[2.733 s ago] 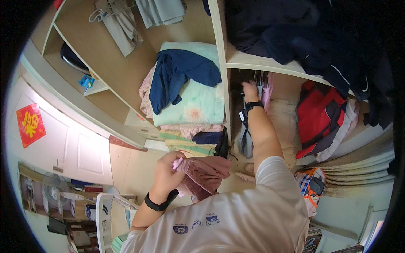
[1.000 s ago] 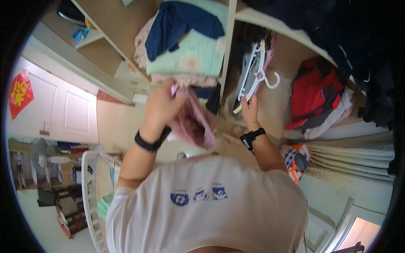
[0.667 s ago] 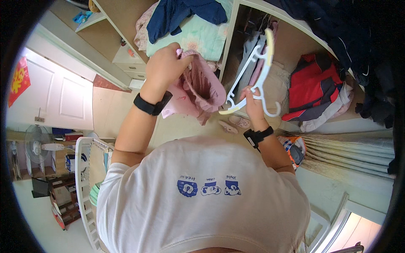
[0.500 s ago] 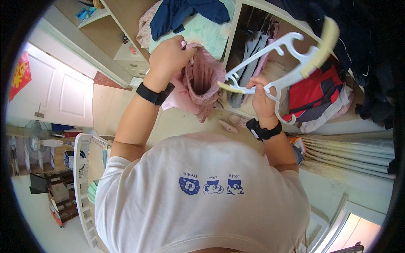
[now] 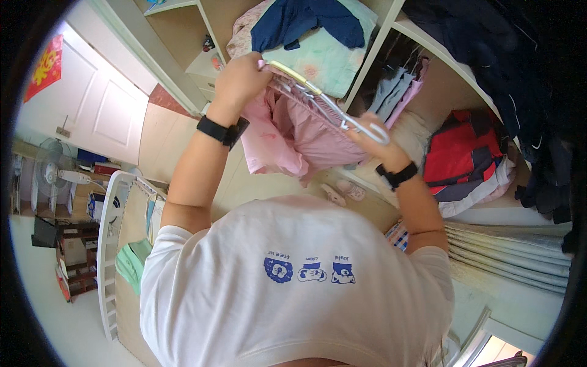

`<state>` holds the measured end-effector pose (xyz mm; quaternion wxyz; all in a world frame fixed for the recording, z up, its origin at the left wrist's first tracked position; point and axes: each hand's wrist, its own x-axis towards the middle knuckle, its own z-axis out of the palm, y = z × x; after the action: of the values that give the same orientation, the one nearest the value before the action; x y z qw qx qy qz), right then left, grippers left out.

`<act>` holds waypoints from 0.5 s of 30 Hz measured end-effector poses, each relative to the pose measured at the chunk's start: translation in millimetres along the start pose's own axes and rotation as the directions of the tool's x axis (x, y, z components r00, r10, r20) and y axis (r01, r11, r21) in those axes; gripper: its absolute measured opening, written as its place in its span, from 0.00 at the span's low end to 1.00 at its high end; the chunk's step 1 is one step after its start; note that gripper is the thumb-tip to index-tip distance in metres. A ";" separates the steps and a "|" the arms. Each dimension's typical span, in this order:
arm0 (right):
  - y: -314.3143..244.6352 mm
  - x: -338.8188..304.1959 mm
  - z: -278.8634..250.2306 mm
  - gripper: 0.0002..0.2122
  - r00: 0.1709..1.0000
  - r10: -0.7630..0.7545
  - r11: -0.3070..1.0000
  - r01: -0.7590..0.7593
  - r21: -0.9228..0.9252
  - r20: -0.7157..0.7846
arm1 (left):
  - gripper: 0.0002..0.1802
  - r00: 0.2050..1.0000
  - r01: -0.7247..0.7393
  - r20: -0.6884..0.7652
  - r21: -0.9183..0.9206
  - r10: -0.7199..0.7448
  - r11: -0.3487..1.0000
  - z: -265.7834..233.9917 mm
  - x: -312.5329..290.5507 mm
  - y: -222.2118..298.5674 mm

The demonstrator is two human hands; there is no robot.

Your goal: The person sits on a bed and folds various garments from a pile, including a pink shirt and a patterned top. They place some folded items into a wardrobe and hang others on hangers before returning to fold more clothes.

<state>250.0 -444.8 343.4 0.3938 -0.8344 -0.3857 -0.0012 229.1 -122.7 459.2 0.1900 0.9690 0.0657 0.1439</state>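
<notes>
A pink garment with a gathered elastic waistband (image 5: pixel 306 131) hangs in front of me. My left hand (image 5: pixel 238 79) is closed on the left end of its waistband, level with the lower edge of the open wardrobe. Lying along the waistband opening is a white plastic clothes hanger with pale yellow ends (image 5: pixel 298 74), partly hidden by the cloth. At the right end, my right hand (image 5: pixel 378 145) is closed around the hanger near its hook. Some of the right fingers are blurred and hidden behind the hanger.
On a wardrobe shelf ahead lie a dark blue garment (image 5: pixel 306 27) and pale green bedding (image 5: pixel 327 64). To the right are hanging clothes (image 5: pixel 394 92) and a red and grey garment (image 5: pixel 461 150). Pink shoes (image 5: pixel 348 191) stand on the floor. A white-railed bed (image 5: pixel 109 257) is at left.
My right hand has turned the hanger and brought it left, against the waistband. The waistband, round and gaping before, is now drawn out into a narrow line. My left hand keeps its grip.
</notes>
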 end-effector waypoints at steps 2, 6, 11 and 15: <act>-3.2 11.8 -11.4 0.14 0.997 0.054 0.999 -0.054 -0.007 0.049 | 0.17 0.998 0.068 0.007 0.002 -0.068 0.998 0.6 10.6 -19.1; -27.3 39.7 -57.5 0.15 0.931 0.211 0.962 -0.144 -0.230 0.299 | 0.18 0.993 0.116 -0.025 0.001 -0.116 0.993 16.2 20.1 -38.2; -65.3 45.8 -65.5 0.10 0.970 0.091 0.969 -0.033 -0.245 0.228 | 0.18 0.989 0.147 0.000 -0.022 -0.147 0.989 13.3 42.6 -60.0; -80.7 44.8 -56.8 0.15 0.987 0.045 0.933 0.012 -0.359 0.151 | 0.20 0.992 0.124 0.046 -0.060 -0.121 0.990 9.1 52.5 -71.0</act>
<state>246.6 -421.8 449.2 0.2033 -0.8929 -0.4018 -0.0025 276.6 -51.1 437.0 0.2301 0.9595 0.1165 0.1136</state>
